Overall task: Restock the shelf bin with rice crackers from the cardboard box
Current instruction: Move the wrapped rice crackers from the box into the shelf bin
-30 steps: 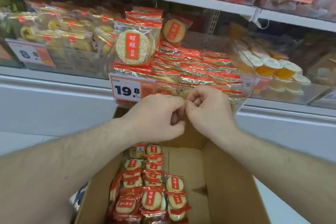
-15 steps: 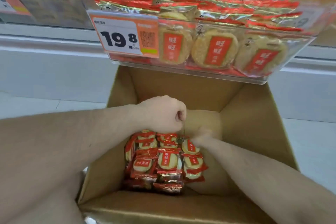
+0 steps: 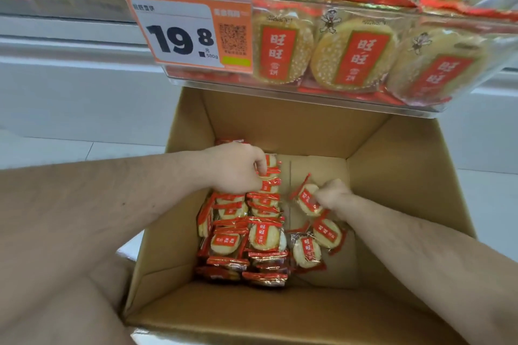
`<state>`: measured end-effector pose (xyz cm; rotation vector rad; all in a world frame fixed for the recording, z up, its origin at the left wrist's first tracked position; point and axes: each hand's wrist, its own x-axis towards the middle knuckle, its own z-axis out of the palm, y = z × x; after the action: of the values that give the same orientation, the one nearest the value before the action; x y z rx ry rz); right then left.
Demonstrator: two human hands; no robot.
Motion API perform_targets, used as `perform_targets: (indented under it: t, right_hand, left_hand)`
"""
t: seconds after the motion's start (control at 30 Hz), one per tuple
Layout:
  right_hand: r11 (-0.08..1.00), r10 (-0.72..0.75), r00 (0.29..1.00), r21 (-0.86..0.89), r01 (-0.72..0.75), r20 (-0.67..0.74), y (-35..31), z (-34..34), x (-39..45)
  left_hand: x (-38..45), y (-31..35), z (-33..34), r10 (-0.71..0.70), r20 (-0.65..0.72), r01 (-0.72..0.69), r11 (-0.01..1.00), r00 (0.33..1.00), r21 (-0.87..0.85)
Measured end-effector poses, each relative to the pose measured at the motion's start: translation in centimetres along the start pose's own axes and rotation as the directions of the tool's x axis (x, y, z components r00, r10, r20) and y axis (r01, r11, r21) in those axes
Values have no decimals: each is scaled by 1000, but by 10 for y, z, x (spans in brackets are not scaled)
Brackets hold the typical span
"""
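- Reaching down into the cardboard box point(image 3: 406, 182), both hands are curled on packets: the left hand point(image 3: 235, 168) grips the top of the packed rice crackers point(image 3: 246, 230) on the box's left side, fingers bent over a packet point(image 3: 270, 169) at the far end of the stack.
- Across the box floor, the right hand point(image 3: 332, 194) pinches a loose packet point(image 3: 307, 200), tilted, its red-sealed ends running from far-left to near-right.
- More loose packets lie just nearer than that hand.
- Above the box's far wall hangs the shelf bin point(image 3: 364, 98), already well stocked, its price tag point(image 3: 179, 33) to the left.
- As I judge it, the move ahead is up and away from the body; the right hand's packet sits freer and should lift first.
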<state>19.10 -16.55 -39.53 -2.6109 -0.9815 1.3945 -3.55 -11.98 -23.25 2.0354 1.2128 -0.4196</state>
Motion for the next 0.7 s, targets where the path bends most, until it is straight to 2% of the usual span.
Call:
perform_targets:
  t: [0.03,0.07,0.1,0.13,0.23,0.3,0.37,0.4,0.43,0.47,0.53,0.57,0.63,0.7]
  right_hand:
    - [967,3,991,252,-37,134,-4,-9,-8]
    - [878,-56,955,471,-92,292,-8,-17,-21]
    - [785,-161,900,605,-133,406,-13,-23,-32]
    - [738,-268,839,661,-138,474,-18,-26,-43]
    - [699,-519,631,711,-75,577,-34,-23,-69]
    - [697,-567,554,713,-73,610,-42,-18,-73]
    - [722,-583,498,690,-44,642,-45,-17,-67]
    - [750,-570,499,661,-8,653,-45,-19,-61]
    - [789,-535,545,613,49,646,-41,-21,-54]
    - [835,-476,636,539,111,607,-35,-21,-46]
    - [936,-311,847,291,195,431,-14,-15,-22]
    - [972,-231,913,126,199,337,0,-10,-10]
    - [966,-98,968,-211,149,231,26,4,8]
    - [879,-28,983,-463,111,182,45,17,18]
  left_hand:
    - [-1,0,2,-17,8,18,999,1000,-34]
    - [-1,1,3,-27,8,27,997,1000,-79]
    - [-2,3,5,-36,1,36,990,999,-139]
    - [-2,4,6,-52,-5,50,976,999,-214]
    - [-4,7,12,-104,-63,64,885,993,-460]
    - [-1,6,14,-137,-142,28,807,980,-590]
    - [1,7,14,-158,-197,-2,775,968,-632]
    - [1,7,14,-155,-212,-8,789,965,-614]
    - [1,7,14,-149,-218,-5,815,965,-580]
    - [1,6,14,-138,-213,-1,838,967,-545]
    - [3,5,15,-121,-191,9,865,974,-502]
    - [5,4,16,-116,-177,17,877,977,-481]
    - [7,3,17,-119,-143,43,895,983,-445]
    - [9,2,17,-114,-122,53,907,986,-419]
